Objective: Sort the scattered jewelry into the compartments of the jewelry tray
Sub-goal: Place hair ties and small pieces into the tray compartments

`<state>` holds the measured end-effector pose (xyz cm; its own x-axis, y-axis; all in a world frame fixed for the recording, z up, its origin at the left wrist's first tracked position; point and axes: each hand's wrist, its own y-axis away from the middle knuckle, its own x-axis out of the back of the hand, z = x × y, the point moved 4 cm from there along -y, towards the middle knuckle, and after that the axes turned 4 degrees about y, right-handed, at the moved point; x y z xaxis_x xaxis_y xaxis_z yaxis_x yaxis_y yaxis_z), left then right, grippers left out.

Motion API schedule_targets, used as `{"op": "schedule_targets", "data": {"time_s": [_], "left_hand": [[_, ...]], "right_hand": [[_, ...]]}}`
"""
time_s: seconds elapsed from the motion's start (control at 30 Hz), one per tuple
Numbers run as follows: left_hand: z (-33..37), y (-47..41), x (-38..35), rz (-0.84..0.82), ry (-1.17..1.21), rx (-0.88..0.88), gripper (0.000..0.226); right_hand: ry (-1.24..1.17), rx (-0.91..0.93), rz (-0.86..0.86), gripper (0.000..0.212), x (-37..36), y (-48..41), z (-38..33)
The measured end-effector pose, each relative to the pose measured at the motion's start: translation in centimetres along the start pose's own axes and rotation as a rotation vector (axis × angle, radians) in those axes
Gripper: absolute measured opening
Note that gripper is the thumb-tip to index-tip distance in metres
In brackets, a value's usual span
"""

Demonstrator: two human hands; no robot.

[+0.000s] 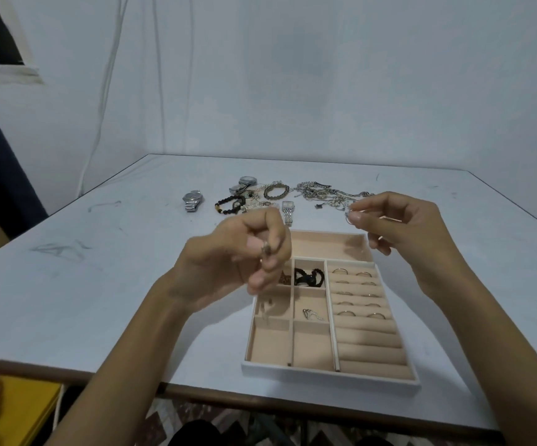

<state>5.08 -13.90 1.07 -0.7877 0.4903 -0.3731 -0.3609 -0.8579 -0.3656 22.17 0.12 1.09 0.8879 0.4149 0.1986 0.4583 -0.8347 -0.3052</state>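
Observation:
The beige jewelry tray (331, 370) lies near the table's front edge. Several rings sit in its ring rolls (355, 291), a black band (309, 277) fills one small compartment, and a small silver piece (310, 314) lies in the one below. My left hand (228, 255) hovers above the tray's upper left and pinches a small metal piece (265, 251). My right hand (399, 220) is raised over the tray's far right corner, pinching a thin silver ring or loop (351, 215). Loose jewelry lies beyond the tray: tangled chains (322, 193), bracelets (275, 191), a beaded bracelet (228, 205).
Silver watches (191, 201) (244, 184) (288, 211) lie among the scattered pieces at the table's middle back. A wall stands right behind the table. A yellow surface (19, 410) sits low at the left, below the table edge.

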Motion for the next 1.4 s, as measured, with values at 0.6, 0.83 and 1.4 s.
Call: {"op": "schedule_targets", "data": {"time_s": [0.6,0.83,1.4], "left_hand": [[-2.4,2.7,0.0,0.164,-0.49,0.084,0.006],[-2.4,3.2,0.3,0.108,-0.855,0.096,0.013],[-2.2,4.6,3.1,0.543,-1.023,0.136,0.03]], "right_hand": [[0.066,0.0,-0.047,0.013,-0.4,0.0,0.3],[0.069,-0.004,-0.048,0.012,-0.5,0.0,0.3],[0.051,0.089,-0.091,0.011,-0.5,3.5,-1.1]]}}
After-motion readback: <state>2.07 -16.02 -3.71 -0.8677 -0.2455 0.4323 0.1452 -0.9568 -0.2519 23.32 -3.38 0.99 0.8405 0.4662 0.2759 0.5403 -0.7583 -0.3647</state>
